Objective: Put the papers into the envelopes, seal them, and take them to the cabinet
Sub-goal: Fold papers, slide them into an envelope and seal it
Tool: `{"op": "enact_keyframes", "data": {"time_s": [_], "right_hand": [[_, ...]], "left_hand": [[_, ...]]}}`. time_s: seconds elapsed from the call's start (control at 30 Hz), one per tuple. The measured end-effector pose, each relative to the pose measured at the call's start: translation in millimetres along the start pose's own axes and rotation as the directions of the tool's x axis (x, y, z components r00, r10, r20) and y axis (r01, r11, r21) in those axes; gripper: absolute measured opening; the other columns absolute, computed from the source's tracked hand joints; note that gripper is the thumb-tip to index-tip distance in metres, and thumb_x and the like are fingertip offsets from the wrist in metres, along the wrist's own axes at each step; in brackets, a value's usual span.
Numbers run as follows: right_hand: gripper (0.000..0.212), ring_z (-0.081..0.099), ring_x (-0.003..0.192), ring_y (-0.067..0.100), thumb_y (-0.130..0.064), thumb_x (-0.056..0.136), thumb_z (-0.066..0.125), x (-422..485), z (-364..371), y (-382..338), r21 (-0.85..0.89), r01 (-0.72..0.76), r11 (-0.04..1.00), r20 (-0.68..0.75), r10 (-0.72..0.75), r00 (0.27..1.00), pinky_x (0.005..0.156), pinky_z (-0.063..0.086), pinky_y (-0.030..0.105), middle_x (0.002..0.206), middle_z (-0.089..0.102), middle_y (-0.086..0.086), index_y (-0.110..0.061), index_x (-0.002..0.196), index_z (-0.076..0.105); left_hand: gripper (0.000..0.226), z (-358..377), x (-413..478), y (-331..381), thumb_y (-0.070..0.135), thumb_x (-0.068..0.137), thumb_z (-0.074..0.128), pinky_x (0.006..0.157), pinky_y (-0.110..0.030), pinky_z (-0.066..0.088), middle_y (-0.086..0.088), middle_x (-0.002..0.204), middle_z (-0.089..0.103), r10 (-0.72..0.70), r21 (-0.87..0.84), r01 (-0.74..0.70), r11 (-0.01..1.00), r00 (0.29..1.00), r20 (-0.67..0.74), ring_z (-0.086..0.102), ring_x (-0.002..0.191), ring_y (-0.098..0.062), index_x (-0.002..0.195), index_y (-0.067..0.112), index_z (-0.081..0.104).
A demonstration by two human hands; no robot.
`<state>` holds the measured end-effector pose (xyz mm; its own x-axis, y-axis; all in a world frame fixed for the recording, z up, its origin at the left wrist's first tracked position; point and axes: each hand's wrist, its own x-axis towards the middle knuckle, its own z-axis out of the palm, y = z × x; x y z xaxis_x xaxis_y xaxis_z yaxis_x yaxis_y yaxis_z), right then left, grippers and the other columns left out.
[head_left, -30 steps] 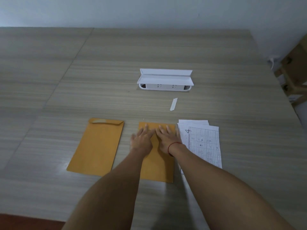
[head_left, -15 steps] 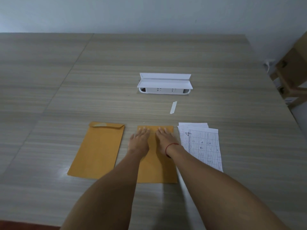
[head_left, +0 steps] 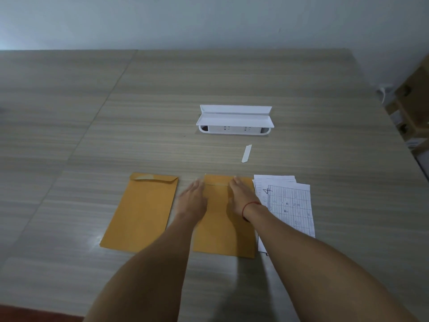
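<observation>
Since the earlier frames the hands have slid apart along the top of the middle envelope [head_left: 222, 219]: they lay side by side at its centre, and now each sits towards a top corner, baring the folded flap between them.

The table [head_left: 232, 73], pale wood-grain laminate with a slight sheen, carries everything. Near its front edge lie two flat, matte manila envelopes. The left envelope [head_left: 144, 210] rests untouched, its flap lifted a little and seemingly unsealed. The middle one looks freshly closed; whether paper is inside cannot be seen. Just right of it sit the papers [head_left: 290, 205], thin white sheets with printed grids, fanned slightly, still out of any envelope. Towards the table's middle stands a white plastic box [head_left: 234, 122], long, with its lid propped open. Between box and papers lies a small white strip [head_left: 246, 153], probably backing peeled from a flap.

The left hand [head_left: 192, 198] and right hand [head_left: 241, 196] are flat, fingers extended, pressing down and grasping nothing.

My guess: one envelope is nearly sealed; the second, and the trip to the cabinet, remain.
</observation>
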<state>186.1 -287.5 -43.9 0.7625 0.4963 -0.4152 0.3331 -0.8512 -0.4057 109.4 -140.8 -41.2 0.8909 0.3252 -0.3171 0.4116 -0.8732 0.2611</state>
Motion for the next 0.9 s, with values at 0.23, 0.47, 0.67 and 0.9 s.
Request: {"op": "enact_keyframes", "data": {"time_s": [0.23, 0.47, 0.67, 0.9], "right_hand": [[0.07, -0.002, 0.151, 0.021, -0.008, 0.093, 0.055, 22, 1, 0, -0.004, 0.046, 0.999, 0.095, -0.045, 0.994, 0.122, 0.018, 0.035, 0.163, -0.007, 0.004, -0.01, 0.152, 0.016], [0.07, -0.006, 0.151, 0.02, -0.017, 0.098, 0.051, 68, -17, -7, 0.034, 0.032, 0.999, 0.096, -0.035, 0.995, 0.122, 0.012, 0.035, 0.163, -0.01, 0.003, -0.008, 0.154, 0.01], [0.072, -0.006, 0.151, 0.019, -0.02, 0.098, 0.051, 115, -46, -1, 0.038, 0.003, 0.999, 0.099, -0.007, 0.995, 0.122, 0.011, 0.034, 0.163, -0.01, 0.002, -0.008, 0.154, 0.009], [0.072, -0.004, 0.151, 0.02, -0.017, 0.098, 0.052, 142, -58, 2, 0.022, -0.004, 1.0, 0.095, 0.002, 0.996, 0.123, 0.011, 0.034, 0.163, -0.008, 0.003, -0.009, 0.154, 0.008]], "left_hand": [[0.056, 4, 14, 15, 0.028, 0.101, 0.041, 0.121, -0.032, 0.019, -0.004, 0.161, 0.016, 0.069, -0.11, -0.063, 0.992, 0.996, 0.048, 0.016, 0.149, -0.018, 0.152, 0.013, 0.022], [0.06, -12, 66, 13, 0.026, 0.101, 0.044, 0.122, -0.034, 0.016, -0.006, 0.163, 0.006, 0.067, -0.065, -0.06, 0.996, 0.993, 0.099, 0.007, 0.151, -0.02, 0.152, 0.01, 0.017], [0.062, -28, 125, 21, 0.023, 0.101, 0.045, 0.122, -0.035, 0.016, -0.008, 0.163, 0.001, 0.103, -0.078, -0.092, 0.993, 0.984, 0.147, 0.004, 0.151, -0.022, 0.152, 0.007, 0.015], [0.061, -36, 156, 31, 0.03, 0.099, 0.046, 0.119, -0.036, 0.023, -0.006, 0.162, 0.009, 0.067, 0.097, -0.078, 0.992, 0.992, 0.105, 0.016, 0.149, -0.021, 0.151, 0.01, 0.021]]}}
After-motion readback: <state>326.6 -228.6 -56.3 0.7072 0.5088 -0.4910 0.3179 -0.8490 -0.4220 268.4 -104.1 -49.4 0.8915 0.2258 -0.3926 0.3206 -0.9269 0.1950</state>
